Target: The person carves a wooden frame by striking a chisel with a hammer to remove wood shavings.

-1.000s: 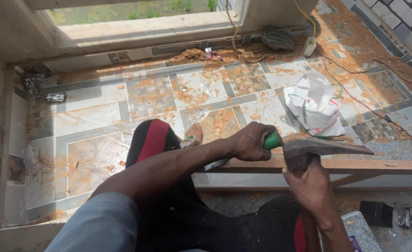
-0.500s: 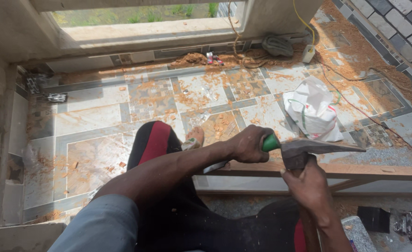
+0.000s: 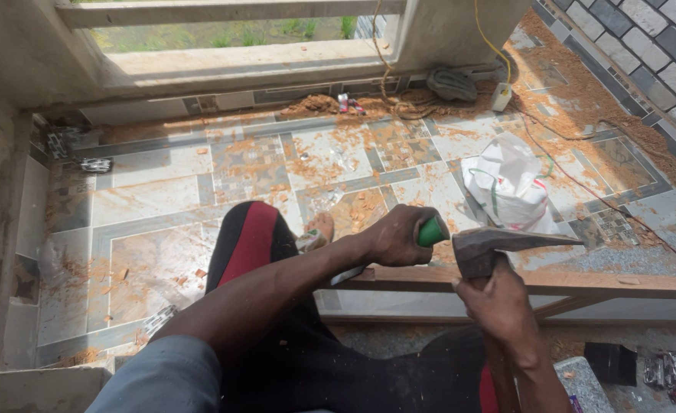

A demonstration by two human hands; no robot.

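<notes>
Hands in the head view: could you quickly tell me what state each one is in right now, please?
Left hand: closed around a green-handled tool.
Right hand: closed on the hammer, just under its head.

Chisel blade (image 3: 347,275) (behind forearm) hidden

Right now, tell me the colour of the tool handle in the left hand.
Green: the handle shows at the left hand, clearest in the head view.
</notes>
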